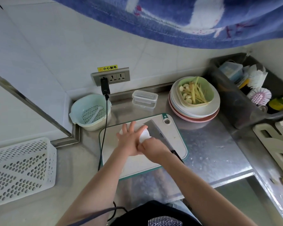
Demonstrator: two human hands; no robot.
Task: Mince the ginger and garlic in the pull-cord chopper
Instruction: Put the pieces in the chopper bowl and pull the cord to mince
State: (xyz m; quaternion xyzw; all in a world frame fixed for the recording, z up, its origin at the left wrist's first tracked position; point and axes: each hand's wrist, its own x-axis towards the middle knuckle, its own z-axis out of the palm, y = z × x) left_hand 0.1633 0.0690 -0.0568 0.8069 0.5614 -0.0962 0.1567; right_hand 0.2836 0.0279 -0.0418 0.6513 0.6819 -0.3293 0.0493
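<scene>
Head: L hand (129,141) flat on upright chopper (145,136).

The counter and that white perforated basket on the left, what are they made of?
Counter: likely stainless steel, grey and shiny with blurry reflections. White basket: looks like moulded plastic, matte, with neat rows of punched holes.

A white perforated basket (20,170) is lying at the counter's left edge. A pale blue colander bowl (90,111) is sitting in the corner beneath a wall socket (111,76), a black adapter (105,86) plugged in. A clear lidded container (145,98) is standing beside it, and two dish brushes (259,86) are resting in a grey bin (227,95).
</scene>
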